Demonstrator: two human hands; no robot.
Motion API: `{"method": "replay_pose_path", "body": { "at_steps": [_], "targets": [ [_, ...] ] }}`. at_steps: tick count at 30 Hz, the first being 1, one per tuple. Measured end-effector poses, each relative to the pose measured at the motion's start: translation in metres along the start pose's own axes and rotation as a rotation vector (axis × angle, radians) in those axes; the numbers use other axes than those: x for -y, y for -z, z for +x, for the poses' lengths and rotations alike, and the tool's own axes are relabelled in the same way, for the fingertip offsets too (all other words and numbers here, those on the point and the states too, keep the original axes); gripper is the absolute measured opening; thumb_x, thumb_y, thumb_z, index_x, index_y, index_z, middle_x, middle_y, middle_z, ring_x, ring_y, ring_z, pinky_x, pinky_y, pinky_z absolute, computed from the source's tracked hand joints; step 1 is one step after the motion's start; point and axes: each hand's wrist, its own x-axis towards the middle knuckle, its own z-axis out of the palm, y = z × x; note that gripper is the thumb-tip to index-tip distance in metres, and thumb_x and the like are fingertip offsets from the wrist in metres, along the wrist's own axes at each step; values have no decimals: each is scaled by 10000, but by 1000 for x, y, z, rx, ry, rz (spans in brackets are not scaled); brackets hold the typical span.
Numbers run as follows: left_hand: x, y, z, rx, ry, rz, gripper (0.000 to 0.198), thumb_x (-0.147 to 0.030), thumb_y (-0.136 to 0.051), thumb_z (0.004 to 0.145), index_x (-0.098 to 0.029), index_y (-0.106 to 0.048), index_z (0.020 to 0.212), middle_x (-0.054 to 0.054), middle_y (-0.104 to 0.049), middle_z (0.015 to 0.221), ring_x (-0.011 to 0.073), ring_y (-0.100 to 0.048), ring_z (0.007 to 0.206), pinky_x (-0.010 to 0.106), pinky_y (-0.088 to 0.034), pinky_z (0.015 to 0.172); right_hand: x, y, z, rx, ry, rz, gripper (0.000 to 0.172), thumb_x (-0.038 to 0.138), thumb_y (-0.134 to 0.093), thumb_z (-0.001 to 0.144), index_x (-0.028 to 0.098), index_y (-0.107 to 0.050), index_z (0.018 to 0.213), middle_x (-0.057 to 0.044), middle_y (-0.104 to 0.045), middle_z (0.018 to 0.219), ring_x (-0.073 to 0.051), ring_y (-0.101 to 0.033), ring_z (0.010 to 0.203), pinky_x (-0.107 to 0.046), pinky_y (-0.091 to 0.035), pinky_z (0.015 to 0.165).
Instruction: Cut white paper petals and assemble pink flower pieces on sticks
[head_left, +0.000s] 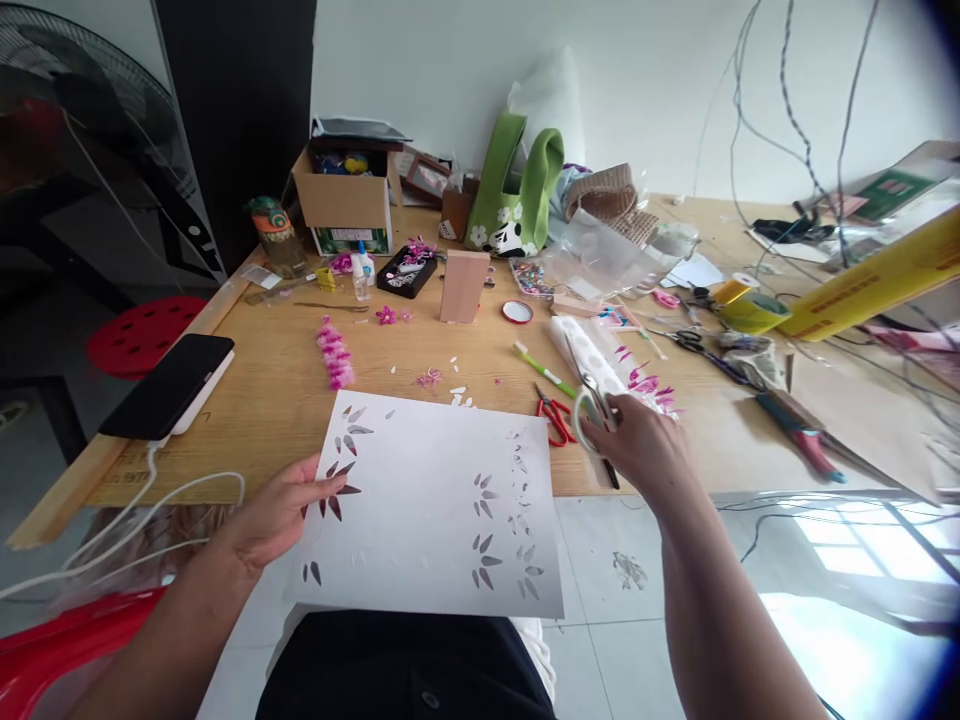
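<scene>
My left hand (285, 505) pinches the left edge of a white sheet of paper (420, 500), thumb on top. Leaf-shaped cut-outs or marks run in clusters along both sides of the sheet, which extends past the table's front edge above my lap. My right hand (637, 445) is closed on the pale handles of a pair of scissors (589, 400), blades pointing away from me over a white strip with round holes (589, 355). Red-handled pliers (555, 415) lie just left of the scissors. Magenta petal-shaped pieces (649, 385) lie beyond my right hand.
White paper scraps (459, 398) lie behind the sheet. A pink fuzzy strip (334, 355), a wooden block (463, 287) and a green stick (551, 372) are on the table (270, 400). A phone (176, 385) rests at left, a yellow roll (885, 275) at right.
</scene>
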Motion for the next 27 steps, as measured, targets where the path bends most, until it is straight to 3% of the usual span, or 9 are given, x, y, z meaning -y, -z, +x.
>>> {"method": "replay_pose_path", "body": {
  "at_steps": [3, 6, 13, 18, 23, 26, 27],
  "targets": [
    [-2, 0, -2, -52, -15, -27, 321, -223, -826, 657, -156, -742, 960, 95, -761, 914, 192, -679, 766, 242, -521, 616, 19, 1, 37, 44, 8, -68, 421, 577, -536, 778, 205, -616, 958, -122, -697, 853, -297, -643, 822, -303, -341, 575],
    [-4, 0, -4, -96, -16, -91, 328, -202, -837, 634, -160, -742, 946, 85, -765, 900, 188, -688, 749, 243, -535, 627, 35, -10, 65, 96, 20, -100, 466, 584, -506, 809, 171, -638, 978, -176, -692, 984, -326, -640, 920, -324, -383, 623],
    [-4, -2, -3, -243, -42, -241, 298, -72, -769, 658, -150, -726, 942, 77, -770, 924, 216, -723, 842, 256, -576, 690, 47, -40, 85, 136, -5, -79, 446, 518, -552, 818, 121, -672, 982, -219, -682, 999, -352, -639, 946, -372, -449, 692],
    [-3, -8, 2, -242, -63, -330, 268, -23, -704, 686, -139, -720, 927, 85, -770, 872, 237, -735, 759, 311, -600, 650, 46, -39, 81, 88, -6, 7, 344, 428, -601, 806, 111, -699, 900, -235, -675, 997, -379, -639, 947, -415, -461, 722],
    [-6, -19, 8, -265, -142, -464, 292, 23, -658, 712, -146, -724, 942, 54, -762, 841, 177, -721, 725, 246, -595, 627, 35, -23, 55, -99, -23, 208, 359, 388, -432, 917, 143, -691, 963, -192, -677, 1063, -326, -649, 948, -404, -465, 754],
    [-10, -28, 9, -270, -201, -537, 311, 21, -635, 736, -157, -723, 976, 47, -758, 858, 164, -717, 750, 242, -597, 660, 31, -21, 22, -148, -43, 489, 588, 532, -221, 968, 156, -671, 1010, -127, -724, 898, -215, -674, 701, -325, -501, 613],
    [-12, -31, 10, -270, -220, -557, 322, 15, -633, 741, -164, -720, 994, 46, -758, 876, 164, -716, 770, 247, -598, 682, 33, -22, 8, -149, -100, 869, 667, 616, -218, 942, 129, -668, 1015, -150, -724, 888, -207, -659, 628, -329, -502, 562]
  ]
}}
